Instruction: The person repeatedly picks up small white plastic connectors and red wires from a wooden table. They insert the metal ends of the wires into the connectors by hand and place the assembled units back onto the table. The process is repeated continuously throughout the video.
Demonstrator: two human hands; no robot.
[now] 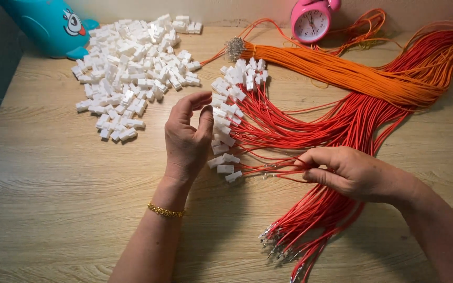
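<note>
Red wires lie fanned across the wooden worktop, some already capped with white connectors. The right hand is pinching a few red strands between thumb and fingertips. The left hand hovers half-curled and holding nothing, right beside the capped ends. A loose connector pile, an orange wire bundle, a pink alarm clock and a blue toy sit further back.
</note>
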